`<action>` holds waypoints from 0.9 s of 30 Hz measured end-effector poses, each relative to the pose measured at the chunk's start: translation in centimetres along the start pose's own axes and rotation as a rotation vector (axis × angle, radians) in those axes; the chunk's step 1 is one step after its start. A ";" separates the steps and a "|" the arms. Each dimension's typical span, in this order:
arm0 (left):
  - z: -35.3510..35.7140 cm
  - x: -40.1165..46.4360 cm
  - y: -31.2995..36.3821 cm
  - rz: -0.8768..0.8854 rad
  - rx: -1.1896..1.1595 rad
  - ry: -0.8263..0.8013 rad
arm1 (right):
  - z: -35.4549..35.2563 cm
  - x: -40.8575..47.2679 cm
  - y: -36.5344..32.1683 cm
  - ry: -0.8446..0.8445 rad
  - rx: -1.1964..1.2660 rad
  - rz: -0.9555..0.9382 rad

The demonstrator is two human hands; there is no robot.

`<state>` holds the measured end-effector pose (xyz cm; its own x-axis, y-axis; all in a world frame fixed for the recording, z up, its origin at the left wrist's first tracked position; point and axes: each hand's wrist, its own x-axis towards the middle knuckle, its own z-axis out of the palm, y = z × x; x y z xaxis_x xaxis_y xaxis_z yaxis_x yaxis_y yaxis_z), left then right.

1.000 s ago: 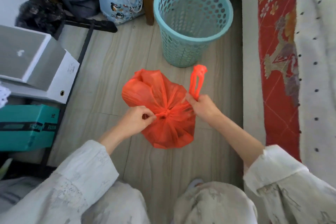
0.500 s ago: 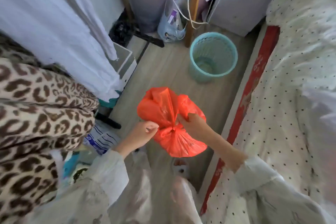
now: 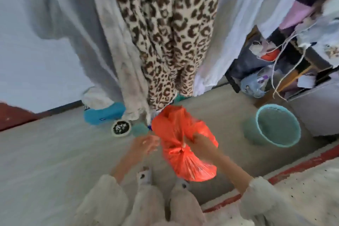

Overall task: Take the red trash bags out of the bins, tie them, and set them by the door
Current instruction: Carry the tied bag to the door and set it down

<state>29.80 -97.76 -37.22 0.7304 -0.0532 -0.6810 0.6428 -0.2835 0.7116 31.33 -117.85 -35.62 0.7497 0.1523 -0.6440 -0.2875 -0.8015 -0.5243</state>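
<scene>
Red bag: crinkled red plastic trash bag (image 3: 183, 145), gathered at a tied neck near its middle, held in the air above the pale wood-look floor (image 3: 55, 161), loose top fanned upward, full bottom hanging toward the lower right.
Right hand: right hand (image 3: 199, 143) closed around the gathered neck of the bag, fingers pinching the plastic just beside the knot.
Left hand: left hand (image 3: 145, 144) just left of the bag, fingers loosely spread and blurred; contact with the plastic cannot be told.
Bin: round teal plastic waste bin with a perforated wall (image 3: 275, 129), upright on the floor to the right of the bag, well apart from it, no red liner showing inside.
Behind the bag: leopard-print fleece garment (image 3: 170, 38) hanging down between pale white cloths (image 3: 64, 24), its hem just above the bag's top.
Floor, left of the bag: bright blue soft bundle (image 3: 104, 113), and beside it a small round white-rimmed dish with dark contents (image 3: 121, 128).
Lower right edge: white dotted bedspread with a red border strip (image 3: 300, 194).
Bottom of view: cream fleece sleeves (image 3: 102, 198) and trouser legs, two slippered feet on the floor under the bag.
</scene>
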 end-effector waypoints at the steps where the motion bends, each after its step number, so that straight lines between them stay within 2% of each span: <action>1: -1.6 -1.4 -1.0 -0.008 -0.034 0.054 | 1.0 0.0 -1.8 -0.027 -0.044 -0.024; 7: -12.6 -9.9 -8.2 -0.038 -0.263 0.369 | 8.1 0.1 -14.4 -0.186 -0.258 -0.257; 12: -23.4 -17.3 -15.3 -0.033 -0.435 0.611 | 17.2 -0.2 -27.5 -0.351 -0.375 -0.454; 23: -46.6 -30.5 -28.4 -0.086 -0.610 0.974 | 40.2 -1.5 -54.6 -0.487 -0.369 -0.636; 27: -54.1 -32.4 -31.9 -0.105 -0.692 1.064 | 47.3 -1.3 -64.6 -0.616 -0.277 -0.726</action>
<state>-1.84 -35.16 -28.49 0.2869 0.8210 -0.4935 0.4598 0.3339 0.8228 20.70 -38.90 -27.24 0.2259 0.8709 -0.4366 0.3272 -0.4899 -0.8080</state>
